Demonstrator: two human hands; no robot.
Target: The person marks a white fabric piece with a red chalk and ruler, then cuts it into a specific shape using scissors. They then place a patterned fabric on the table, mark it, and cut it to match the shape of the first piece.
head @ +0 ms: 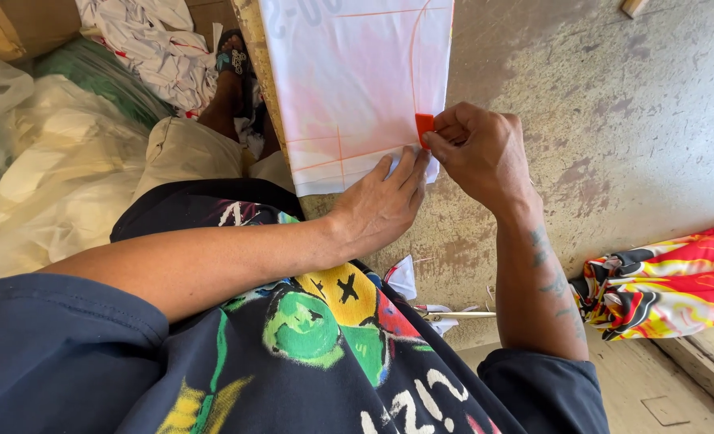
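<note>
two hands at work over one worn table (638,145). far left: pale plastic sheeting (60,177) heaped up, crumpled white cloth (156,48) above it. moving in: left hand (381,205) pressed flat, fingers together, on the near edge of the white fabric piece (349,88), pinning it down. just right, touching: right hand (477,153) pinched shut on a small red chalk (424,127), thumb and fingertips clamped round it, chalk tip against the fabric's right edge, right beside an orange drawn line. below, near the right forearm: scissors (453,316) lying on the table. far right: red, yellow and black printed cloth (662,281) bunched at the table's edge.
</note>
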